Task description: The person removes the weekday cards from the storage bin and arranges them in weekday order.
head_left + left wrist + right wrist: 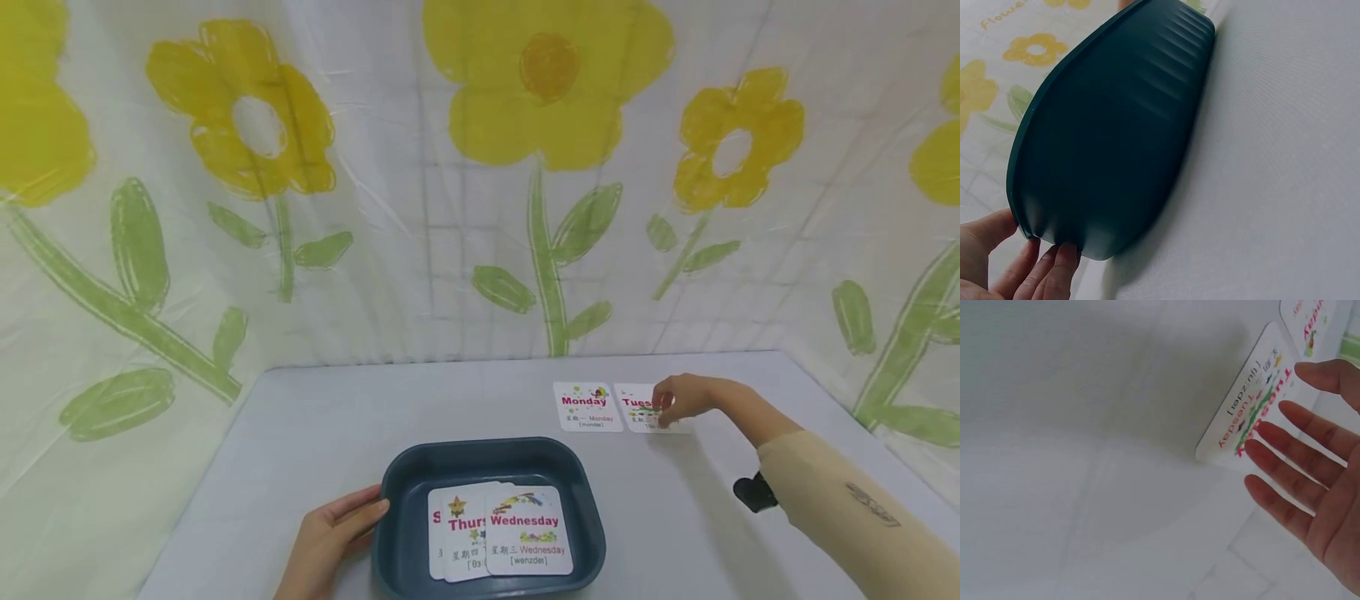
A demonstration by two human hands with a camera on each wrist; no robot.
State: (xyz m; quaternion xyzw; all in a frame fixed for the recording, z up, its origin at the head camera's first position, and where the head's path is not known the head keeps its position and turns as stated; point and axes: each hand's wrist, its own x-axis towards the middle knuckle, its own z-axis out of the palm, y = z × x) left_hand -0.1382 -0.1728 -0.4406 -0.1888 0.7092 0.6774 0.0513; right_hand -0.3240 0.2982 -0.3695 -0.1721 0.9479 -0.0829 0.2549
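Note:
My left hand [330,537] grips the left rim of a dark blue-green plastic tray [480,447], thumb on the rim and fingers beneath it in the left wrist view. In the tray lie overlapping white cards: a Wednesday card [528,542] on top, a Thursday card [463,546] half covered, and one at the left showing an "S". At the table's far right, my right hand [686,397] hovers at the Tuesday card [1241,415], its fingers spread and slightly bent, holding nothing. Left of that card, nearly edge to edge, the Monday card [588,408] lies face up.
A white table [315,433] carries everything. Behind it hangs a pale curtain [390,275] printed with yellow flowers. A small black object [753,492] shows beside the right sleeve [847,508].

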